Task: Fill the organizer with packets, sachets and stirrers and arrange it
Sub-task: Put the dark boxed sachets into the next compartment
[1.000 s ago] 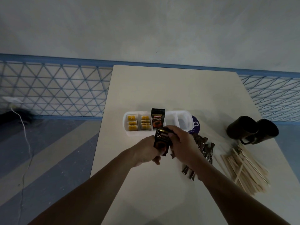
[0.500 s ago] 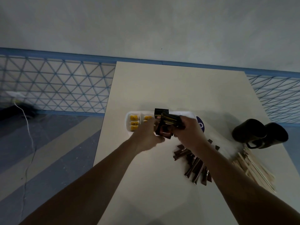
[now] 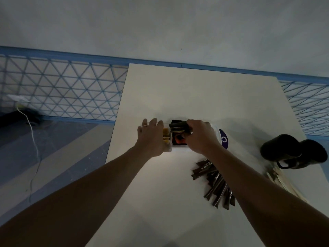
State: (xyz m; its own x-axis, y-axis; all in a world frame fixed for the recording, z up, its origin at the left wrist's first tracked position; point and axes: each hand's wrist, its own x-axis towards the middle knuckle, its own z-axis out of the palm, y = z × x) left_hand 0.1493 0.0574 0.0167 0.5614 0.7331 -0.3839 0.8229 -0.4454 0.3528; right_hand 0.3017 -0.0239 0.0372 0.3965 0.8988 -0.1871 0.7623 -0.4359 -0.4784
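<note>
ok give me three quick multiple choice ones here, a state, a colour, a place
1. The right hand: A lies flat on the table; B grips dark packets over the organizer; C hangs empty.
2. The small packets beside the left hand are: A yellow; B green; C pink.
3. The brown stick sachets lie: A in the organizer; B loose on the table; C under the left hand.
Answers: B, fingers curl round them; A, yellow shows there; B, they fan out on the tabletop.
</note>
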